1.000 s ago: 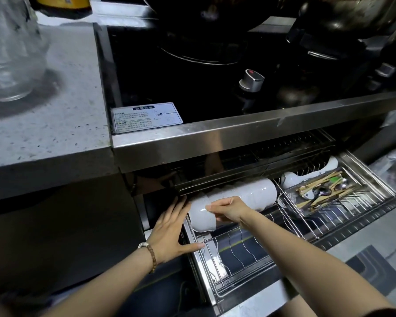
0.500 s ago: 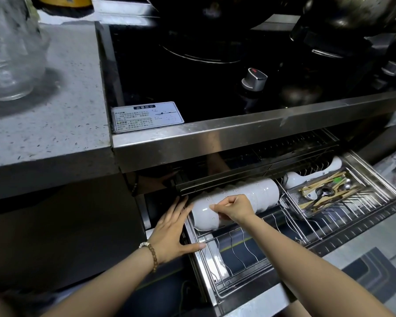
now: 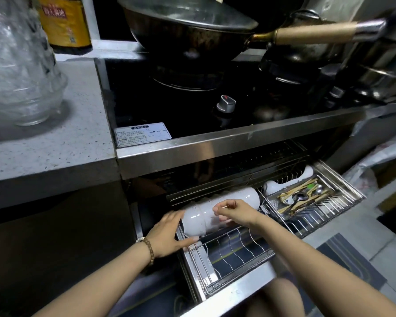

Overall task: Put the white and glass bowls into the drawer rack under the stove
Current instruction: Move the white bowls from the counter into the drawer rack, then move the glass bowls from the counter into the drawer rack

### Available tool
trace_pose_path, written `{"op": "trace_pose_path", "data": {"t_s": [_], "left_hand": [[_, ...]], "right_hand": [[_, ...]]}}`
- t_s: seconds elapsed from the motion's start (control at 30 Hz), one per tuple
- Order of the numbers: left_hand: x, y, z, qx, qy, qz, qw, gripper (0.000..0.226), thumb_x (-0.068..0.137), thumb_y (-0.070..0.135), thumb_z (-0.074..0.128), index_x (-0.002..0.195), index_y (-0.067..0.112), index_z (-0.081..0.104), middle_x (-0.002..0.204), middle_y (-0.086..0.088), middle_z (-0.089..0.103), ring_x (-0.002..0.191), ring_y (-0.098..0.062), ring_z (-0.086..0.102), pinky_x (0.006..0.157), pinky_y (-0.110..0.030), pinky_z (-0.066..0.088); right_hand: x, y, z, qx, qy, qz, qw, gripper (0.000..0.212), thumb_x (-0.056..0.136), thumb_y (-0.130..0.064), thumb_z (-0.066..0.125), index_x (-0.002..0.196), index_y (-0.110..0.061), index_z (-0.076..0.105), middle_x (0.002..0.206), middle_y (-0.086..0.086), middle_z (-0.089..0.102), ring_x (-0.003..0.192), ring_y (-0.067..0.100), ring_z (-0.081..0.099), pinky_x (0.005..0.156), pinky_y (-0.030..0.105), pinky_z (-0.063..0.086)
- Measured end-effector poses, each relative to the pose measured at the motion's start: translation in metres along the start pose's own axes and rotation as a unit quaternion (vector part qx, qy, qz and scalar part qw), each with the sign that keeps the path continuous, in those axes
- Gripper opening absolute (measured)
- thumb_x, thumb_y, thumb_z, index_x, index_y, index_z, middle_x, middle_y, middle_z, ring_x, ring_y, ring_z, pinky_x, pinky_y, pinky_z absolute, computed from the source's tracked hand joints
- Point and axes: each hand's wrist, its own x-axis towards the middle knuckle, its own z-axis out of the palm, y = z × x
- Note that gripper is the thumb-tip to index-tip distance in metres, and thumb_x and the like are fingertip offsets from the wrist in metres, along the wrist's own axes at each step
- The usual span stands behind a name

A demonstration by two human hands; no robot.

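Note:
A row of white bowls lies on its side at the back of the pulled-out drawer rack under the stove. My right hand has its fingertips pinched on what looks like a clear glass bowl pressed against the row's left part. My left hand lies flat with spread fingers on the drawer's left rim, its fingers touching the row's left end. A stack of glass bowls stands on the grey counter at upper left.
A cutlery tray with chopsticks and spoons fills the drawer's right side. A wok with a long handle and a steel pot sit on the stove. A dark bottle stands behind the counter. The rack's front wires are bare.
My right hand has shifted slightly right along the bowl row, still pinched. My left hand has stayed on the drawer's left rim. The view has tilted up.

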Motion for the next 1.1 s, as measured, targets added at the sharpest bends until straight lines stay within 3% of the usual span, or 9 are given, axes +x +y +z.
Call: {"op": "trace_pose_path", "data": {"t_s": [0.13,0.3,0.43,0.6,0.73,0.87,1.1], "left_hand": [[-0.011,0.028,-0.024,-0.076,0.027,0.026,0.996,0.062,0.084,0.041,0.063,0.138,0.020,0.039,0.138,0.001,0.049,0.125,-0.013,0.046,0.107,-0.027,0.035],[-0.036,0.073,-0.074,-0.133,0.075,0.101,0.983,0.053,0.086,0.033,0.064,0.133,0.022,0.043,0.123,0.005,0.059,0.115,-0.005,0.054,0.095,-0.009,0.037],[-0.073,0.107,-0.129,-0.120,0.142,0.171,0.968,0.051,0.087,0.039,0.061,0.133,0.029,0.043,0.119,0.015,0.060,0.112,0.000,0.054,0.097,-0.022,0.042],[-0.125,0.127,-0.200,-0.106,0.220,0.225,0.943,0.051,0.086,0.038,0.061,0.133,0.031,0.043,0.120,0.017,0.058,0.113,0.003,0.052,0.100,-0.023,0.043],[-0.161,0.123,-0.257,-0.092,0.274,0.227,0.930,0.050,0.086,0.039,0.059,0.133,0.031,0.044,0.122,0.017,0.057,0.116,-0.001,0.051,0.101,-0.028,0.043],[-0.194,0.106,-0.305,-0.059,0.334,0.214,0.916,0.048,0.086,0.040,0.058,0.132,0.033,0.044,0.121,0.018,0.056,0.116,0.001,0.050,0.100,-0.023,0.040],[-0.230,0.062,-0.350,0.052,0.418,0.171,0.891,0.047,0.086,0.042,0.059,0.130,0.031,0.047,0.127,0.019,0.051,0.116,0.005,0.044,0.096,-0.012,0.031]], "right_hand": [[-0.047,-0.011,-0.012,0.001,0.034,-0.046,0.998,0.011,0.088,-0.023,0.064,0.099,-0.025,0.064,0.100,0.003,0.065,0.094,0.016,0.063,0.086,0.031,0.052],[-0.110,-0.043,-0.026,-0.005,0.078,-0.137,0.987,0.023,0.088,-0.025,0.064,0.110,-0.031,0.062,0.112,-0.006,0.066,0.107,0.009,0.062,0.088,0.025,0.053],[-0.153,-0.086,-0.027,-0.025,0.099,-0.223,0.970,0.032,0.086,-0.026,0.065,0.118,-0.031,0.061,0.118,-0.012,0.066,0.107,0.000,0.063,0.089,0.021,0.053],[-0.175,-0.152,-0.006,-0.056,0.107,-0.317,0.941,0.038,0.084,-0.026,0.068,0.120,-0.032,0.059,0.126,-0.008,0.062,0.112,0.001,0.061,0.101,0.028,0.047],[-0.175,-0.202,0.024,-0.084,0.085,-0.374,0.920,0.040,0.082,-0.024,0.071,0.118,-0.035,0.058,0.132,-0.006,0.057,0.115,0.005,0.059,0.103,0.030,0.046],[-0.170,-0.248,0.057,-0.115,0.061,-0.405,0.905,0.043,0.082,-0.029,0.070,0.121,-0.036,0.053,0.136,-0.008,0.053,0.119,0.008,0.057,0.105,0.036,0.045],[-0.151,-0.307,0.113,-0.132,0.029,-0.434,0.891,0.052,0.083,-0.034,0.070,0.131,-0.032,0.051,0.138,-0.011,0.049,0.120,0.008,0.054,0.093,0.023,0.042]]}}
